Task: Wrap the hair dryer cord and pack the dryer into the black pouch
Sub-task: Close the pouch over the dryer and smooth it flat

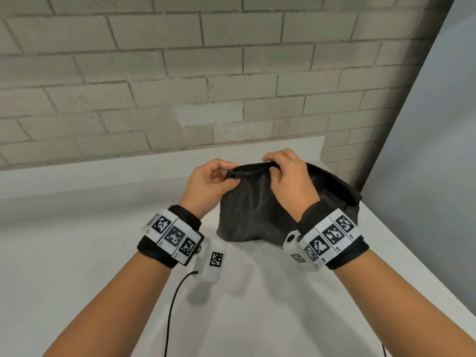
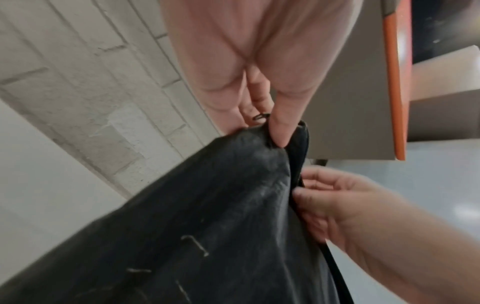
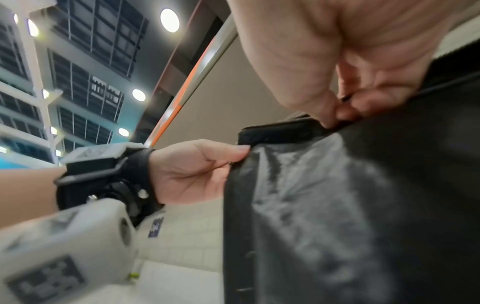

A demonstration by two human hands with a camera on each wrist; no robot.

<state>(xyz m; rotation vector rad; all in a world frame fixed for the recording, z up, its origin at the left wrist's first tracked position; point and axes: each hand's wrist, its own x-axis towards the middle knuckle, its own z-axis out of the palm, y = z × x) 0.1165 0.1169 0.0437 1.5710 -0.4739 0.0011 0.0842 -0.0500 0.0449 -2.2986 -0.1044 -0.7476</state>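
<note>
The black pouch [image 1: 257,210] stands bulging on the white table [image 1: 77,228], its zipped top edge raised. My left hand [image 1: 230,176] pinches the left end of that top edge between thumb and fingers. My right hand [image 1: 271,166] pinches the zipper line a little further right along the same edge. The left wrist view shows the left hand [image 2: 270,127] on the corner of the pouch [image 2: 207,216], with the right hand [image 2: 301,189] just beyond. In the right wrist view the right hand [image 3: 340,115] nips the seam of the pouch [image 3: 350,205]. No hair dryer or cord is visible.
A brick wall [image 1: 180,73] rises right behind the table. The table's right edge [image 1: 386,240] runs close beside the pouch, with a grey floor past it. A thin black cable [image 1: 175,300] hangs from my left wrist camera over the near table.
</note>
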